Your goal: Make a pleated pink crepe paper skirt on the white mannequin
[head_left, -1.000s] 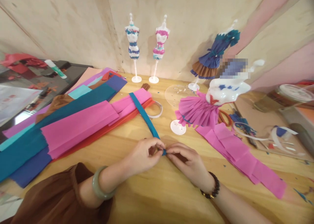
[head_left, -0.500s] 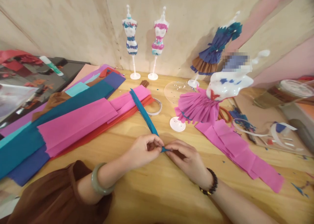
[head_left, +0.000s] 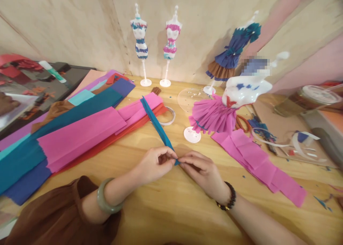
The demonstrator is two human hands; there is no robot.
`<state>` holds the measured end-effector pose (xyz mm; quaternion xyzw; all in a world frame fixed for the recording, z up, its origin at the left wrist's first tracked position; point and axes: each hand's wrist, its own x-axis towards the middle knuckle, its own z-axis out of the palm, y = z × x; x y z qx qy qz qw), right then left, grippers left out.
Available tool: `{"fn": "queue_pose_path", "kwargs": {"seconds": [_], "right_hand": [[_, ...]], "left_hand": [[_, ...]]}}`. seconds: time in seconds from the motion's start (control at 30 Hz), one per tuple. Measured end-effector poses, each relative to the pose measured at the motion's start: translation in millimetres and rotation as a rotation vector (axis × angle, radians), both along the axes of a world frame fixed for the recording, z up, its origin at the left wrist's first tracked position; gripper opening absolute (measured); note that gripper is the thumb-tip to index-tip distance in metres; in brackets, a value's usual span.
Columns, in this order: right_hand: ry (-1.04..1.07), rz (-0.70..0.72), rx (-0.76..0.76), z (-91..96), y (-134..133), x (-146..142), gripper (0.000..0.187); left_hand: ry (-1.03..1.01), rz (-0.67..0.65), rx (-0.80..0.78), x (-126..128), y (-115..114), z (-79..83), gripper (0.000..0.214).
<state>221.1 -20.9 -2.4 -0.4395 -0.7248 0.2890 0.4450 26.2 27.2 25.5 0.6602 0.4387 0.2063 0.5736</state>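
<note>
A narrow teal crepe paper strip (head_left: 158, 125) runs from the pink paper down toward me, its near end pinched in both hands. My left hand (head_left: 158, 164) grips it between thumb and fingertips. Close beside it, my right hand (head_left: 205, 171) pinches the very tip, the fingertips of both hands almost touching. Beyond my right hand stands a white mini dress form (head_left: 248, 89) in a pleated pink paper skirt (head_left: 211, 114). Folded pink crepe paper (head_left: 258, 162) lies to the right of my hands.
Layered crepe paper sheets (head_left: 83, 134) cover the left side. Two small painted dress forms (head_left: 141, 41) stand by the wall, and another wears a blue and brown dress (head_left: 229, 59). A roll of tape (head_left: 171, 116), a clear plate (head_left: 184, 100) and a jar (head_left: 302, 100) are on the table.
The view has shifted slightly, moving everything a little to the left. Both hands keep their pinch on the teal strip, with fingertips slightly closer together.
</note>
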Motion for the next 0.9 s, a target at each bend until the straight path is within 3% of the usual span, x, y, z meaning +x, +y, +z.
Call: {"fn": "queue_pose_path", "kwargs": {"seconds": [0.2, 0.3, 0.5, 0.9], "right_hand": [[0.025, -0.008, -0.053, 4.6, 0.5, -0.8, 0.017], [0.027, 0.001, -0.050, 5.7, 0.5, -1.4, 0.017], [0.026, -0.001, -0.052, 3.6, 0.5, -1.5, 0.018], [-0.002, -0.030, -0.037, 3.8, 1.5, -0.9, 0.013]], "left_hand": [[0.117, -0.066, 0.435, 0.0, -3.9, -3.8, 0.011], [0.146, -0.067, 0.525, -0.1, -4.3, -5.6, 0.003], [0.093, -0.063, 0.568, -0.7, -3.1, -8.9, 0.008], [0.136, -0.011, 0.375, -0.9, -4.2, -6.3, 0.008]]}}
